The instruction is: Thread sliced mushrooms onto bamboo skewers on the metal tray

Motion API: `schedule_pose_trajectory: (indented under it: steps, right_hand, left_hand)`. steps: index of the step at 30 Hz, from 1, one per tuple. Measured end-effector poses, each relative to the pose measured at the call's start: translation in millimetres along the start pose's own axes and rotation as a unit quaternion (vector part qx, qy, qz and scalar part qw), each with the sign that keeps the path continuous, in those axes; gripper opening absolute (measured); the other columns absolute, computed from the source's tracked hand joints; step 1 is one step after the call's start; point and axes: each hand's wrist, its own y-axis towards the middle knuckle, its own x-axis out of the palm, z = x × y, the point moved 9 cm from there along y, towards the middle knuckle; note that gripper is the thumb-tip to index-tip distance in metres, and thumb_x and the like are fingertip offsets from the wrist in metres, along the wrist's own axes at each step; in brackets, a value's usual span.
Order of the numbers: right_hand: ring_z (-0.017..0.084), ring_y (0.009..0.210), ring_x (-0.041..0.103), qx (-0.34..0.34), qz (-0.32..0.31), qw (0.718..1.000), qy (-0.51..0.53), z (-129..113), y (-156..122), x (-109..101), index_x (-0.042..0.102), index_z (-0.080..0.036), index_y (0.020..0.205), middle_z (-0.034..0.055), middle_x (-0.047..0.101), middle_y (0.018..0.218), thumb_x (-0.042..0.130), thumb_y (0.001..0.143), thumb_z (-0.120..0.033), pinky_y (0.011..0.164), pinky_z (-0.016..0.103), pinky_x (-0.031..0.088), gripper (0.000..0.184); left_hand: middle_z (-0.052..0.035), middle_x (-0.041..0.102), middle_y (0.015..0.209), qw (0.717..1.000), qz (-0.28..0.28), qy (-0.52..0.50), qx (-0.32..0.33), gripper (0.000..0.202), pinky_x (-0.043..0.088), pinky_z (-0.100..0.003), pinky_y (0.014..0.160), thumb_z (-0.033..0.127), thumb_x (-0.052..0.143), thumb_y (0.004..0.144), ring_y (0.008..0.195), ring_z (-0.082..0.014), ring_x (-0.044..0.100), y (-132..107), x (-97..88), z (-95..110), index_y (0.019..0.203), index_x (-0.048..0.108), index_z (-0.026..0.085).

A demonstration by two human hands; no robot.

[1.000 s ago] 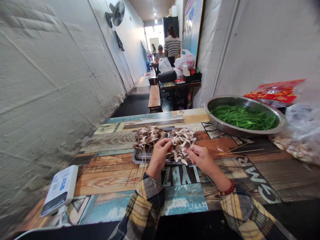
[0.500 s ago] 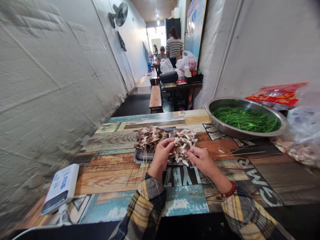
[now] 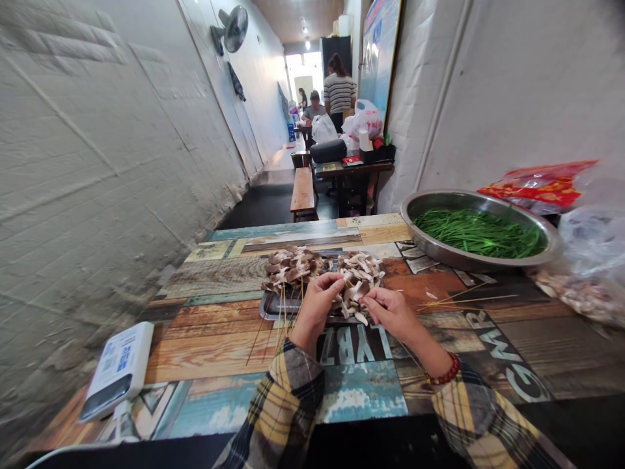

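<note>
My left hand grips a thin bamboo skewer at the front of a mushroom bunch, and the stick's lower end runs down past the tray. My right hand pinches a pale piece of the mushroom heap with thumb and fingertips. Both hands sit over a metal tray, mostly hiding its front. Behind my left hand lies a second heap, of skewered brown-capped mushrooms. Several loose bamboo skewers rest on the table to the right.
The patterned wood-print table runs along a white brick wall. At right stand a steel bowl of green chives, a plastic bag of mushrooms and a red packet. A white labelled box sits front left. People work farther back.
Both hands stay over the tray with only slight finger movement. The view has shifted very little.
</note>
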Motion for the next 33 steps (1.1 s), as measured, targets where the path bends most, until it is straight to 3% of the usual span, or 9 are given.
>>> schedule_pose_trajectory:
  steps: [11, 16, 22, 27, 33]
  right_hand:
    - [0.009, 0.041, 0.042, 0.002, -0.002, 1.000, 0.004, 1.2, 0.0, 1.2, 0.057, -0.017, 0.069, -0.0060, 0.047, 0.045, 0.049, 0.088, -0.034, 0.047, 0.021, 0.034, 0.026]
    - [0.009, 0.042, 0.041, 0.006, -0.004, 1.000, 0.014, 3.6, -0.2, 2.0, 0.058, -0.017, 0.071, -0.0058, 0.047, 0.046, 0.050, 0.088, -0.036, 0.046, 0.021, 0.033, 0.027]
    - [0.009, 0.041, 0.041, 0.008, -0.003, 1.000, 0.009, 1.1, -0.8, 1.6, 0.058, -0.017, 0.070, -0.0060, 0.046, 0.044, 0.050, 0.088, -0.040, 0.046, 0.021, 0.033, 0.029]
    - [0.009, 0.042, 0.042, -0.001, -0.012, 1.000, 0.005, 0.3, -1.5, 4.4, 0.059, -0.017, 0.071, -0.0053, 0.047, 0.045, 0.050, 0.088, -0.039, 0.047, 0.021, 0.034, 0.030]
    - [0.010, 0.043, 0.044, -0.008, 0.000, 0.999, -0.031, -2.6, -1.2, 4.8, 0.059, -0.018, 0.067, -0.0041, 0.050, 0.045, 0.051, 0.088, -0.038, 0.048, 0.022, 0.034, 0.030]
  left_hand:
    - [0.0025, 0.058, 0.064, 0.999, 0.011, -0.040, -0.024, 0.027, 0.035, -0.017, 0.049, 0.034, 0.078, 0.061, 0.053, -0.0059, 0.047, 0.3, -2.6, -6.7, 0.073, 0.063, 0.015]
    - [0.0023, 0.058, 0.069, 0.997, 0.044, -0.055, 0.004, 0.032, 0.039, -0.018, 0.050, 0.031, 0.076, 0.061, 0.055, -0.0068, 0.049, 4.0, -9.7, -4.1, 0.087, 0.066, 0.016]
    - [-0.0003, 0.062, 0.068, 0.997, 0.057, -0.046, 0.025, 0.024, 0.045, -0.023, 0.059, 0.034, 0.075, 0.063, 0.060, -0.0107, 0.057, 2.8, -12.1, -2.6, 0.072, 0.063, 0.015]
    - [0.0022, 0.058, 0.063, 0.995, 0.086, -0.018, 0.040, 0.023, 0.038, -0.019, 0.052, 0.033, 0.075, 0.062, 0.053, -0.0071, 0.050, 1.9, -16.7, -1.7, 0.073, 0.065, 0.015]
    - [0.0016, 0.060, 0.060, 0.996, 0.077, -0.030, 0.024, 0.024, 0.040, -0.021, 0.055, 0.031, 0.074, 0.062, 0.055, -0.0098, 0.055, 2.2, -11.1, -4.9, 0.073, 0.060, 0.015]
